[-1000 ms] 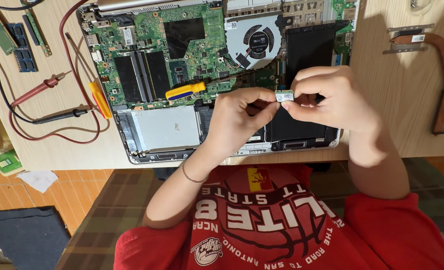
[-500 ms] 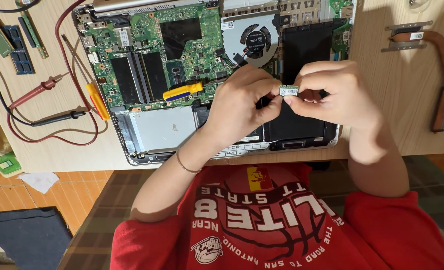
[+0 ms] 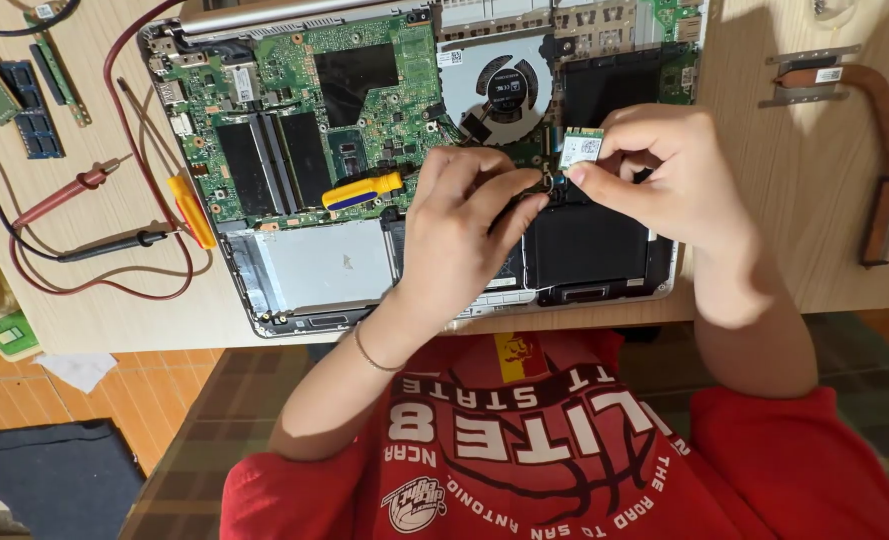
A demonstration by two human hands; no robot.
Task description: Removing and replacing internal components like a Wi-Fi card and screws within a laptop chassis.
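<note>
card: small white-labelled wireless card [image 3: 581, 148], pinched at its edge, tilted, held just above the opened laptop [image 3: 295, 290], beside the fan [image 3: 505, 85], toward the laptop's far right part
right hand: right hand [image 3: 665, 185], thumb and forefinger clamped on the card, other fingers curled
left hand: left hand [image 3: 465, 235], fingertips drawn together at a thin cable end just left of the card; cannot tell if they actually grip it; thin bracelet on the wrist
laptop: bottom cover off, lies at the worktop's [image 3: 815, 250] near edge, green mainboard [image 3: 265, 90] on its left half, black battery [image 3: 587, 245] under the hands, silver drive [image 3: 325, 265] at near-left corner
screwdriver: yellow-and-blue handle [image 3: 363, 189], lying on the mainboard, touching the left hand's knuckle side
pry tool: orange [image 3: 193, 210], at the laptop's left edge
probes: red [image 3: 65, 195] and black [image 3: 110, 243] with leads, worktop left side
memory sticks: [image 3: 35, 120] far-left corner
heat pipe: copper [image 3: 880, 150], worktop right side, well apart from the hands
</note>
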